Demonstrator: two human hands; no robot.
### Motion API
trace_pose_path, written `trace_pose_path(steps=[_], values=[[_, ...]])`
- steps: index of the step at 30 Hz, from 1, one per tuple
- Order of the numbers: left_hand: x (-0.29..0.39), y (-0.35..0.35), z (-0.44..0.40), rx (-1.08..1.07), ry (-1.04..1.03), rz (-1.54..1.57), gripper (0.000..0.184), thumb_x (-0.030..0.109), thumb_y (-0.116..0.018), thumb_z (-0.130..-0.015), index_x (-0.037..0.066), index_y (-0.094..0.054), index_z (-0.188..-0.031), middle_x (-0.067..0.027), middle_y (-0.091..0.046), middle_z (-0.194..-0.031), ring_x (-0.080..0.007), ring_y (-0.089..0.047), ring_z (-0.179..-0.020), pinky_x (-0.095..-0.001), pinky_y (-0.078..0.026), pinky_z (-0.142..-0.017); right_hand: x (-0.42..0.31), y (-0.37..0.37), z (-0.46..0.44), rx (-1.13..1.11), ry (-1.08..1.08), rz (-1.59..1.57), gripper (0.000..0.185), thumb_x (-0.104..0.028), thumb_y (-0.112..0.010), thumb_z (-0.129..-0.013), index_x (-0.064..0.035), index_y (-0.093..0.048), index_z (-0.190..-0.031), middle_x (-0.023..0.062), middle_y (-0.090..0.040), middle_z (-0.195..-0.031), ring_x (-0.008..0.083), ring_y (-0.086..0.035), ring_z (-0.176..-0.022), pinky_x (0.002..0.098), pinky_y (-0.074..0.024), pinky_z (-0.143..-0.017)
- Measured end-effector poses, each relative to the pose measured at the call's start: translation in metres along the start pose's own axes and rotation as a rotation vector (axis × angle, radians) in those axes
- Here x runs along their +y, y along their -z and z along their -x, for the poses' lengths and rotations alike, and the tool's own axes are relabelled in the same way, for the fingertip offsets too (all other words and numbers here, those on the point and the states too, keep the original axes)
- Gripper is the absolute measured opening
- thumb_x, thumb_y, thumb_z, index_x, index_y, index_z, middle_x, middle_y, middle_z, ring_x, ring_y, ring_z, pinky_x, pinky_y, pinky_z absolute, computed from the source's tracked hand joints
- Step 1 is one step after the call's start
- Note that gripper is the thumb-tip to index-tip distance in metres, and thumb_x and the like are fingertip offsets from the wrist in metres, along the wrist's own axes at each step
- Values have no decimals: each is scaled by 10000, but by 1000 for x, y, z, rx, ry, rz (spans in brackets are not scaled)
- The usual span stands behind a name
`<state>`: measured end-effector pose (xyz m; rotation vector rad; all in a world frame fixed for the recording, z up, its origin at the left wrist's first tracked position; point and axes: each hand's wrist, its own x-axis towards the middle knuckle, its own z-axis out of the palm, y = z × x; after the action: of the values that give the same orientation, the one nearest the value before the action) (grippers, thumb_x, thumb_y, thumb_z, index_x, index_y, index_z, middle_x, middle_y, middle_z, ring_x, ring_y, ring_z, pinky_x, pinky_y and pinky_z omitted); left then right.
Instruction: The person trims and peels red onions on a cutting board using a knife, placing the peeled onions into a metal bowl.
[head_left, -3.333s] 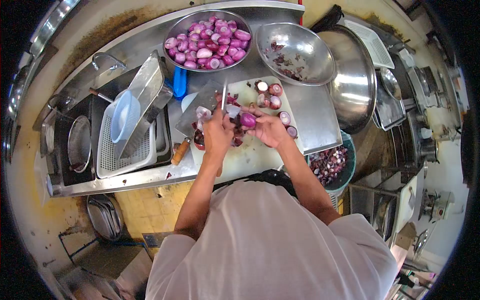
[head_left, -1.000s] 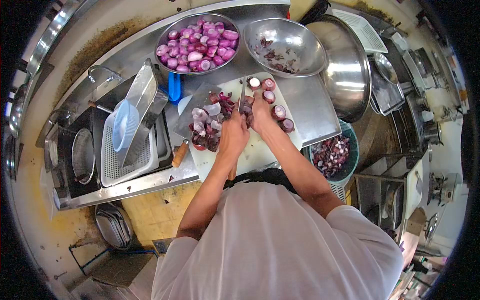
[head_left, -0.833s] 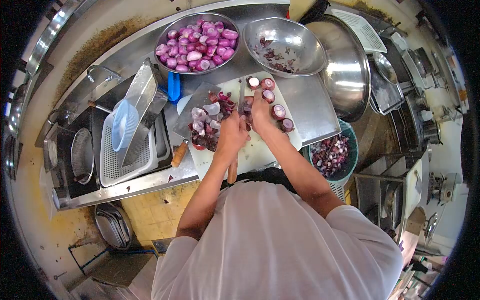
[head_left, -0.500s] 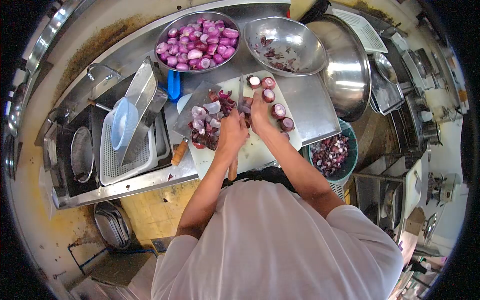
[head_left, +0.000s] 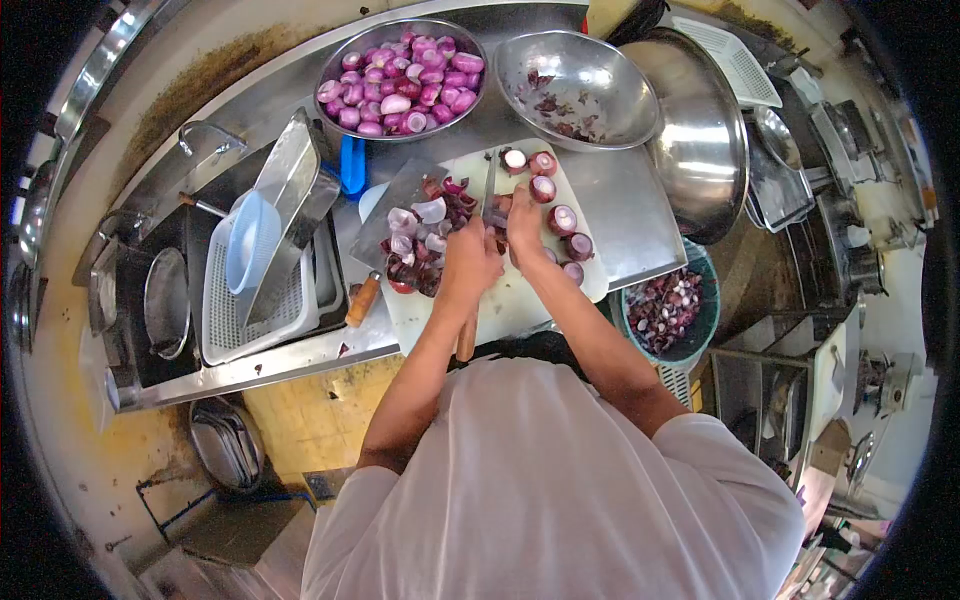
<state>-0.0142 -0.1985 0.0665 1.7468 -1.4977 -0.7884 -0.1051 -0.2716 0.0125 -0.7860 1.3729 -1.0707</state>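
My left hand (head_left: 472, 262) is closed around a knife (head_left: 489, 188); its narrow blade points away from me, and a wooden handle end shows below my wrist. Close beside it, my right hand (head_left: 524, 222) is closed on a red onion (head_left: 501, 204), mostly covered by the fingers. Both hands are over a white cutting board (head_left: 505, 312). Several trimmed red onions (head_left: 562, 219) line the board's right side. Left of my hands lie loose onion skins (head_left: 430, 210), partly on the broad blade of a cleaver with a wooden handle (head_left: 364, 299).
Behind the board stand a steel bowl of peeled onions (head_left: 402, 85) and a steel bowl with skin scraps (head_left: 590, 75). A large pot (head_left: 700, 140) is at the right, above a bin of peelings (head_left: 668, 310). White and blue baskets (head_left: 252, 240) fill the sink area.
The whole view has shifted slightly. Both hands stay close together over the board, and the knife blade shows a little more clearly between them.
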Motion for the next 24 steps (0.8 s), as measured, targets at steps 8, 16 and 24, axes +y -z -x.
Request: trace_pose_path(steps=[8, 16, 24], values=[[4, 10, -4, -202, 220, 250, 186, 100, -464, -998, -63, -509, -1074, -151, -649, -707, -199, -685, -536, -324, -518, -387, 5, 0, 2, -15, 173, 129, 653, -453, -352, -1019, 91, -682, -869, 194, -693, -793, 290, -631, -728, 407, -482, -761], [-4, -13, 3, 136, -66, -202, 184, 14, -573, -820, -95, -513, -955, -326, -615, -719, -511, -630, -710, -559, -519, -662, -2, -6, 18, 61, 172, 221, 657, -445, -334, -1023, 91, -671, -843, 205, -702, -797, 303, -659, -763, 421, -483, -769], [-9, 4, 0, 210, -45, -133, 99, -7, -578, -819, -53, -508, -872, -297, -620, -700, -475, -636, -670, -547, -489, -588, -9, 8, 11, -198, -141, -163, 577, -526, -415, -993, -15, -678, -945, 109, -686, -833, 213, -610, -679, 396, -495, -678]])
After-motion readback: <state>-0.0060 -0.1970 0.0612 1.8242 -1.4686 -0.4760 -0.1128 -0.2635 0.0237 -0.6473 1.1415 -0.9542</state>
